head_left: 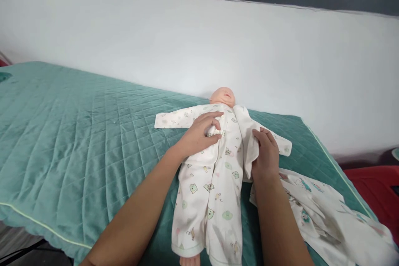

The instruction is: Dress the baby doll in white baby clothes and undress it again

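Note:
A baby doll (222, 96) lies on its back, head toward the wall, dressed in white clothes printed with small green animals. Its patterned pants (199, 199) reach down to a bare foot at the bottom. Over the chest, the white jacket (247, 133) is spread, its right front flap folded outward. My left hand (204, 133) rests on the left side of the chest, thumb and fingers curved apart near the front edge. With my right hand (265, 149) I pinch the outturned flap between thumb and fingers.
A green quilted cover (93, 141) lies under the doll. Crumpled white printed clothing (330, 212) lies at the lower right. Behind stands a white wall (156, 41). A red object (377, 187) sits beyond the right edge.

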`<action>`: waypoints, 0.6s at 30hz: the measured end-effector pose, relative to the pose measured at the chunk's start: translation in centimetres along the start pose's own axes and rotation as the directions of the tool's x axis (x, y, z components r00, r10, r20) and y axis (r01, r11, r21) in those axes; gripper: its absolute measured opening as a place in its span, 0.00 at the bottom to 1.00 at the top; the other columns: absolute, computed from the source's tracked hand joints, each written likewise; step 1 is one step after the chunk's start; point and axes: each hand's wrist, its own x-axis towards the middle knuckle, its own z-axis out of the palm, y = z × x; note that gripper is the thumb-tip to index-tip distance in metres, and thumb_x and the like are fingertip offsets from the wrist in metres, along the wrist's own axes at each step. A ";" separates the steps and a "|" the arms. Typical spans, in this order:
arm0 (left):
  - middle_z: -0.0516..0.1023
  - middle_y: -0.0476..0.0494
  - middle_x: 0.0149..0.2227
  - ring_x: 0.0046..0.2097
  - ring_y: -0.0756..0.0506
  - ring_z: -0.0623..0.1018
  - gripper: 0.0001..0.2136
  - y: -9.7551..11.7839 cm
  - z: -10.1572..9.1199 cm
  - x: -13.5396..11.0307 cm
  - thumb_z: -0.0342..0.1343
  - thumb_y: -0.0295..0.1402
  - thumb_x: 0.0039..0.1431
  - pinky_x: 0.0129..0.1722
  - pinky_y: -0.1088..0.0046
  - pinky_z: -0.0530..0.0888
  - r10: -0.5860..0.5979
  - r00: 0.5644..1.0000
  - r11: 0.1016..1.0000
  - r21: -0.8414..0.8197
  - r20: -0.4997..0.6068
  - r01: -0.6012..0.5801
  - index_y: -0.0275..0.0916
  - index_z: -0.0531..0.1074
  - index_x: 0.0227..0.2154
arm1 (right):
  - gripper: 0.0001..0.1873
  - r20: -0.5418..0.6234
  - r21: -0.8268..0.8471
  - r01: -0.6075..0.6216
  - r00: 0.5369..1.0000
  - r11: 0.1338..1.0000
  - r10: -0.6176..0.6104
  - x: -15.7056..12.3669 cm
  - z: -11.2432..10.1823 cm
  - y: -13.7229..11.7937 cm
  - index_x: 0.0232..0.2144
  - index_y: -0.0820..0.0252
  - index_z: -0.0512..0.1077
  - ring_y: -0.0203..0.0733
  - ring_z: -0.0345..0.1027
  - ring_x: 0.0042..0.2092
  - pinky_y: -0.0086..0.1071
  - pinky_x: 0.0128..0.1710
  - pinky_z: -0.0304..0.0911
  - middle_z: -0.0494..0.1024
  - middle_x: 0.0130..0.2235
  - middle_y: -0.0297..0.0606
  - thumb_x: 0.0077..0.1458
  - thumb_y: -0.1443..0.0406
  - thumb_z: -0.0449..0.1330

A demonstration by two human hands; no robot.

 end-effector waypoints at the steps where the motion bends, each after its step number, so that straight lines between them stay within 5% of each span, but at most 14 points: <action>1: 0.67 0.46 0.66 0.68 0.43 0.63 0.04 -0.1 -0.1 0.0 0.57 0.28 0.58 0.67 0.54 0.60 0.000 1.000 1.000 -0.005 0.004 0.000 0.43 0.68 0.34 | 0.15 -0.031 -0.017 -0.004 1.000 1.000 0.003 0.3 -0.1 0.0 0.28 0.56 0.66 0.33 0.62 0.27 0.28 0.28 0.59 0.68 0.24 0.24 0.41 0.62 0.69; 7: 0.68 0.44 0.65 0.67 0.42 0.65 0.06 -0.7 -0.4 0.1 0.60 0.33 0.59 0.67 0.55 0.60 0.006 1.000 0.999 -0.042 0.009 -0.005 0.41 0.68 0.29 | 0.23 0.112 -0.363 0.132 0.989 0.922 -0.097 1.2 -0.6 1.3 0.41 0.57 0.72 0.39 0.70 0.38 0.33 0.38 0.64 0.77 0.37 0.32 0.45 0.54 0.71; 14: 0.69 0.42 0.64 0.67 0.40 0.66 0.08 -1.1 -1.1 0.3 0.62 0.36 0.58 0.66 0.56 0.59 -0.005 1.000 0.990 -0.139 0.025 0.009 0.40 0.70 0.27 | 0.25 0.106 -0.420 0.121 0.991 0.899 -0.084 2.1 -1.9 2.3 0.46 0.56 0.73 0.46 0.74 0.40 0.37 0.38 0.68 0.80 0.40 0.37 0.46 0.54 0.70; 18: 0.74 0.42 0.59 0.60 0.41 0.72 0.09 -1.8 -1.3 0.4 0.62 0.37 0.58 0.59 0.62 0.66 -0.125 0.989 0.942 -0.322 -0.074 0.095 0.39 0.70 0.28 | 0.25 0.098 -0.436 0.112 0.992 0.893 -0.077 2.1 -1.9 2.4 0.45 0.56 0.74 0.47 0.74 0.40 0.38 0.37 0.69 0.80 0.40 0.36 0.46 0.53 0.69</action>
